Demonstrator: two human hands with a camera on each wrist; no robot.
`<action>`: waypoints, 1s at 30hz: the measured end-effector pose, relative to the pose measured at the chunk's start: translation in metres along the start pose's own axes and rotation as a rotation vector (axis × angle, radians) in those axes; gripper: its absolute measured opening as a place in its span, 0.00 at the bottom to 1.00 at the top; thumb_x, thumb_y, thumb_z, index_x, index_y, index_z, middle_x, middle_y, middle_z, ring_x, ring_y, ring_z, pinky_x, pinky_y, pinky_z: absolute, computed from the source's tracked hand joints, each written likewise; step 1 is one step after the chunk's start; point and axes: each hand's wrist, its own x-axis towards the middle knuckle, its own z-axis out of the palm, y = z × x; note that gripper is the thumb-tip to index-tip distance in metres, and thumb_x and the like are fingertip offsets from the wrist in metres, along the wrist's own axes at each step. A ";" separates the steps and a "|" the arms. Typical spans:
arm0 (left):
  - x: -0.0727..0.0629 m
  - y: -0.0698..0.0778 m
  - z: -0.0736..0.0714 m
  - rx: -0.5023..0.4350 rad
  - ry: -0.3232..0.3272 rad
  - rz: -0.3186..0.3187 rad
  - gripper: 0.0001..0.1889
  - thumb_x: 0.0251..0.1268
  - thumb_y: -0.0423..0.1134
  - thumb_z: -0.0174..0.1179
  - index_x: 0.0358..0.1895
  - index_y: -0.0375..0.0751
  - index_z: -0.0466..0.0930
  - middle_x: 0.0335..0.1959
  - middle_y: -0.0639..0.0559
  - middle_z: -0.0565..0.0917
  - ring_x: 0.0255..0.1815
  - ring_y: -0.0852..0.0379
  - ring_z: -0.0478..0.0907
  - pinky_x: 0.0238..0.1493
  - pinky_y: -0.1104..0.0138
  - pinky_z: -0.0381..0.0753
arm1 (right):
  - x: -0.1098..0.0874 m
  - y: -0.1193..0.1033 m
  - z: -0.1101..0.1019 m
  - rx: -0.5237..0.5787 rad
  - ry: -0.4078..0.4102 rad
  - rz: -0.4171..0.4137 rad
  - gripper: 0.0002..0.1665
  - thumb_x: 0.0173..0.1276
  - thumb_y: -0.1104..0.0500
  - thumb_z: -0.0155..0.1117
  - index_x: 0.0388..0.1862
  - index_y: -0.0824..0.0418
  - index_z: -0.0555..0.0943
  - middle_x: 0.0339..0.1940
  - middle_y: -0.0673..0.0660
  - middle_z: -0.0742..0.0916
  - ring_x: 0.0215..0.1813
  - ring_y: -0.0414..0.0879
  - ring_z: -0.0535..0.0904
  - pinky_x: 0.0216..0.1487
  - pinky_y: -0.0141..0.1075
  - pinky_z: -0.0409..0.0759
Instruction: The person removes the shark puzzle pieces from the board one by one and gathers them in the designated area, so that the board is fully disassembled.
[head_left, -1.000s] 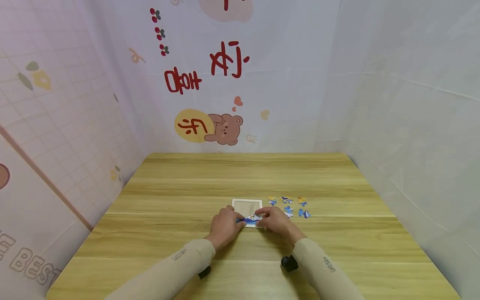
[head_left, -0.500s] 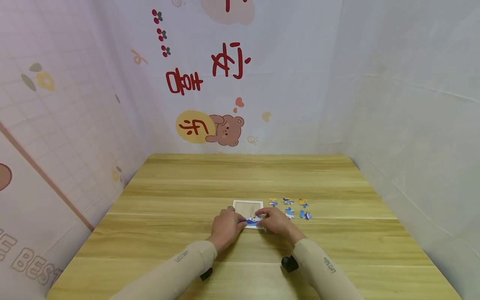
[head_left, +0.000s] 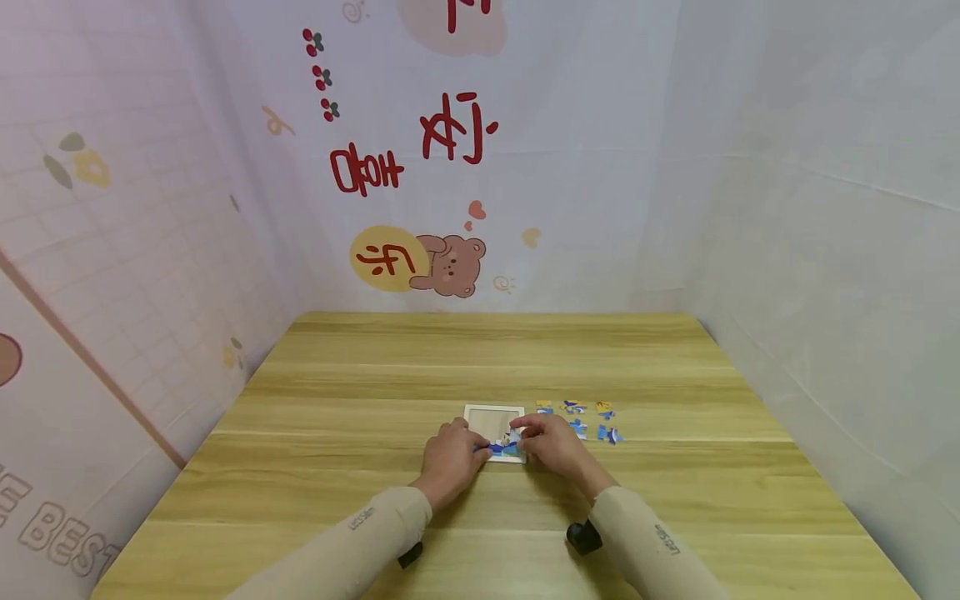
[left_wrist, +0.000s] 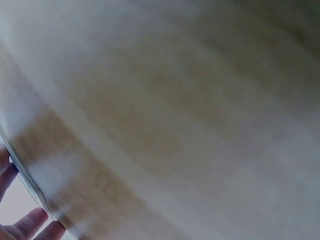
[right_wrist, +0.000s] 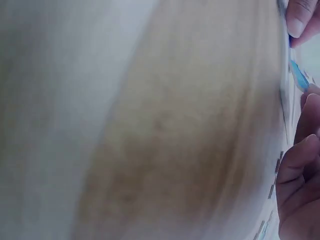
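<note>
A white-rimmed puzzle tray [head_left: 493,408] lies on the table, with blue-and-white jigsaw pieces [head_left: 498,449] along its near side. At its left edge, my left hand [head_left: 450,457] grips the tray, thumb over the near pieces. My right hand [head_left: 558,448] pinches a jigsaw piece [head_left: 515,436] above the tray's near right part. That piece shows blue and tilted in the right wrist view [right_wrist: 299,76]. Fingertips [left_wrist: 34,219] touch the tray's edge in the left wrist view. The fingers cover part of the pieces below them.
Several loose jigsaw pieces [head_left: 611,434] in yellow, blue and white lie in two rows right of the tray. The wooden table [head_left: 360,375] meets printed cloth walls at the back and sides. Black wrist mounts [head_left: 584,537] hang beneath both sleeves.
The right hand has raised and tilted the jigsaw piece at the tray's near right. The left hand stays at the tray. The whole view has shifted slightly downward.
</note>
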 end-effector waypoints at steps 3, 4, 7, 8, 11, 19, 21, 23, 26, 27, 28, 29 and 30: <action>0.000 0.000 0.000 -0.008 -0.003 -0.001 0.08 0.62 0.46 0.69 0.39 0.49 0.92 0.37 0.52 0.77 0.36 0.52 0.73 0.31 0.59 0.72 | -0.001 0.000 -0.009 0.049 0.044 0.011 0.18 0.67 0.71 0.63 0.56 0.65 0.81 0.33 0.56 0.82 0.29 0.45 0.76 0.30 0.35 0.75; 0.000 -0.001 -0.001 -0.011 -0.001 0.001 0.08 0.62 0.46 0.69 0.39 0.49 0.92 0.37 0.52 0.78 0.35 0.52 0.72 0.31 0.59 0.72 | -0.001 0.000 -0.014 0.063 0.054 0.016 0.19 0.68 0.70 0.63 0.57 0.66 0.81 0.34 0.56 0.82 0.29 0.45 0.76 0.30 0.35 0.75; 0.000 -0.002 -0.003 -0.011 0.009 0.003 0.08 0.62 0.46 0.69 0.39 0.49 0.92 0.37 0.52 0.77 0.35 0.53 0.72 0.31 0.60 0.71 | -0.005 0.002 -0.030 0.111 0.060 0.046 0.20 0.69 0.68 0.62 0.60 0.66 0.79 0.33 0.57 0.82 0.29 0.47 0.76 0.28 0.35 0.73; 0.000 -0.002 -0.003 -0.012 0.012 0.004 0.08 0.62 0.46 0.69 0.39 0.48 0.92 0.37 0.52 0.77 0.35 0.53 0.72 0.30 0.60 0.70 | -0.007 0.003 -0.035 0.125 0.055 0.054 0.20 0.70 0.68 0.62 0.60 0.66 0.79 0.32 0.57 0.82 0.28 0.47 0.76 0.27 0.34 0.72; 0.001 -0.003 -0.004 -0.016 0.013 0.004 0.09 0.62 0.46 0.69 0.39 0.48 0.91 0.36 0.52 0.77 0.35 0.52 0.72 0.31 0.59 0.71 | -0.015 0.008 -0.047 0.135 0.025 0.085 0.20 0.69 0.67 0.62 0.60 0.66 0.79 0.29 0.57 0.82 0.25 0.46 0.74 0.26 0.34 0.69; -0.001 -0.003 -0.005 -0.038 -0.007 0.006 0.09 0.62 0.46 0.68 0.40 0.47 0.91 0.36 0.52 0.77 0.35 0.52 0.72 0.31 0.59 0.71 | -0.032 0.022 -0.050 0.083 -0.090 0.160 0.20 0.68 0.64 0.64 0.59 0.63 0.81 0.30 0.55 0.83 0.23 0.42 0.77 0.24 0.32 0.70; -0.001 -0.003 -0.005 -0.039 -0.007 0.005 0.09 0.62 0.46 0.68 0.40 0.47 0.91 0.36 0.52 0.77 0.35 0.52 0.72 0.31 0.59 0.71 | -0.033 0.023 -0.050 0.070 -0.086 0.162 0.19 0.68 0.64 0.64 0.58 0.63 0.81 0.31 0.55 0.83 0.23 0.42 0.77 0.23 0.32 0.70; -0.002 -0.003 -0.006 -0.034 -0.004 0.004 0.09 0.62 0.46 0.69 0.39 0.47 0.91 0.36 0.52 0.77 0.35 0.52 0.72 0.31 0.59 0.72 | -0.033 0.023 -0.049 0.058 -0.077 0.163 0.19 0.68 0.64 0.64 0.58 0.63 0.81 0.31 0.55 0.83 0.23 0.43 0.77 0.23 0.32 0.70; -0.001 -0.002 -0.006 -0.031 -0.009 -0.005 0.09 0.62 0.46 0.69 0.39 0.47 0.91 0.37 0.52 0.77 0.36 0.52 0.73 0.32 0.58 0.72 | -0.033 0.023 -0.050 0.051 -0.071 0.173 0.18 0.68 0.64 0.63 0.57 0.64 0.81 0.30 0.55 0.82 0.24 0.42 0.76 0.23 0.32 0.69; -0.001 -0.002 -0.006 -0.031 -0.011 -0.007 0.08 0.62 0.46 0.69 0.39 0.47 0.90 0.37 0.52 0.77 0.36 0.52 0.73 0.32 0.58 0.72 | -0.033 0.023 -0.050 0.051 -0.069 0.175 0.18 0.69 0.64 0.63 0.58 0.63 0.81 0.29 0.55 0.82 0.24 0.42 0.76 0.23 0.32 0.68; -0.001 -0.001 -0.006 -0.030 -0.014 -0.012 0.08 0.62 0.46 0.69 0.39 0.47 0.90 0.37 0.52 0.77 0.36 0.52 0.73 0.32 0.58 0.72 | -0.033 0.023 -0.050 0.051 -0.069 0.177 0.19 0.68 0.64 0.63 0.58 0.63 0.81 0.28 0.55 0.82 0.23 0.42 0.75 0.22 0.32 0.68; -0.001 -0.001 -0.006 -0.030 -0.017 -0.016 0.08 0.62 0.46 0.69 0.39 0.48 0.90 0.37 0.52 0.77 0.36 0.52 0.72 0.33 0.58 0.72 | -0.033 0.023 -0.050 0.053 -0.069 0.180 0.19 0.68 0.64 0.63 0.58 0.63 0.81 0.27 0.55 0.81 0.23 0.42 0.75 0.22 0.32 0.67; -0.001 -0.001 -0.006 -0.028 -0.020 -0.021 0.08 0.62 0.46 0.69 0.39 0.48 0.90 0.37 0.52 0.77 0.37 0.52 0.72 0.33 0.58 0.72 | -0.033 0.023 -0.050 0.054 -0.070 0.179 0.19 0.68 0.64 0.64 0.58 0.63 0.81 0.26 0.55 0.81 0.23 0.42 0.75 0.22 0.32 0.67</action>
